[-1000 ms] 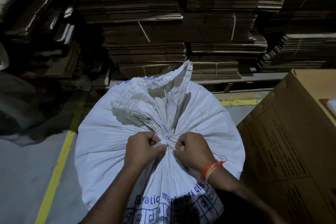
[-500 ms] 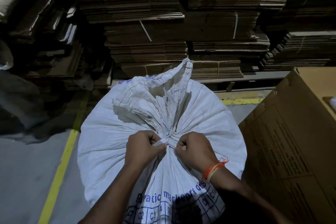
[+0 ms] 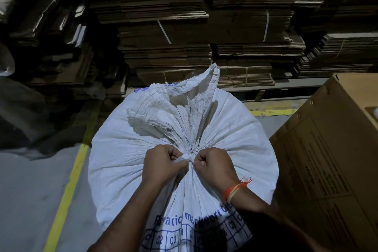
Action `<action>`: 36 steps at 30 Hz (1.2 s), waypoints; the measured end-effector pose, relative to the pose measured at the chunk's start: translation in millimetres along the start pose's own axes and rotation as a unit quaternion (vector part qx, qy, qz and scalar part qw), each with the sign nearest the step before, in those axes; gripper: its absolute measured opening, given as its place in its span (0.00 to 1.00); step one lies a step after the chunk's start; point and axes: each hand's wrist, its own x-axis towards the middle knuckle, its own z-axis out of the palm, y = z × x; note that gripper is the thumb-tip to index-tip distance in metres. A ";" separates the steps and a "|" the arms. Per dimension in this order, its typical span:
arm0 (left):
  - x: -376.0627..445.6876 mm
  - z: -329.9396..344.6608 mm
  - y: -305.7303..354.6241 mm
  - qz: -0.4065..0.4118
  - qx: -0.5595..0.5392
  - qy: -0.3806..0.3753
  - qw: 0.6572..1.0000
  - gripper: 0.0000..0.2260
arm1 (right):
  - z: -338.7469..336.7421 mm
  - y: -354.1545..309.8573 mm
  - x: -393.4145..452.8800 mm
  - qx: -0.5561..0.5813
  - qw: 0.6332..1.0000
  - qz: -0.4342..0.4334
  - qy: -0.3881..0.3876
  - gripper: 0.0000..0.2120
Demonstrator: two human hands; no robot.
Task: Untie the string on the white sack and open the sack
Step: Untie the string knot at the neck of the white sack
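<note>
Both hands sit together at the tied neck of the white woven plastic sack [image 3: 126, 161], knuckles up, fingers curled.

Left hand [image 3: 161, 164]: thumb and fingers pinch a flat white string [image 3: 185, 156] end right at the knot. Right hand [image 3: 213, 166]: fist closed tight against the other side of the knot, fingertips tucked in at the gathered fabric; looks like it grips the string there, but the strand itself is hidden under the fingers. The two hands are nearly touching, knot between them.

Sack neck is still cinched. Pleats fan out from the knot in all directions. The loose crumpled mouth of the sack stands up just beyond the hands. Blue printed lettering and a grid of boxes (C2, C3 readable) lie on the sack below the wrists.

Orange thread wristband [image 3: 235, 187] on the right wrist.

Right of the right hand: large brown cardboard carton [image 3: 327, 159], touching or just beside the sack. Left of the left hand: yellow painted floor line [image 3: 67, 190] on grey floor. Beyond the hands, behind the sack: stacks of flattened brown cardboard [image 3: 173, 26], some bundled with white straps.
</note>
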 end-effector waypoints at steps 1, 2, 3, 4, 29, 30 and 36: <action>0.2 -0.7 -0.6 -0.002 -0.002 0.000 1.000 0.07 | 0.4 -0.1 0.4 0.004 1.000 0.007 0.002 0.07; 0.2 -1.5 -1.0 -0.003 -0.004 0.001 1.000 0.07 | -1.0 0.6 0.7 0.006 1.000 0.014 0.002 0.06; 0.2 -2.2 -1.5 -0.003 -0.005 0.000 1.000 0.07 | -3.3 1.7 0.8 0.005 1.000 0.021 -0.004 0.07; -0.3 -2.9 -1.2 -0.003 -0.006 0.000 1.000 0.06 | -6.4 3.1 0.3 0.001 1.000 0.023 -0.015 0.07; 2.8 -1.1 1.6 -0.002 0.016 0.007 1.000 0.07 | -22.0 5.8 2.8 -0.059 0.998 -0.019 -0.031 0.06; 2.6 -1.0 1.9 -0.002 0.017 0.007 1.000 0.07 | -18.0 4.6 3.0 -0.053 0.998 -0.020 -0.027 0.06; 1.7 -1.4 1.4 -0.004 0.023 0.008 1.000 0.07 | -8.0 -1.2 5.6 -0.009 1.000 -0.006 -0.025 0.11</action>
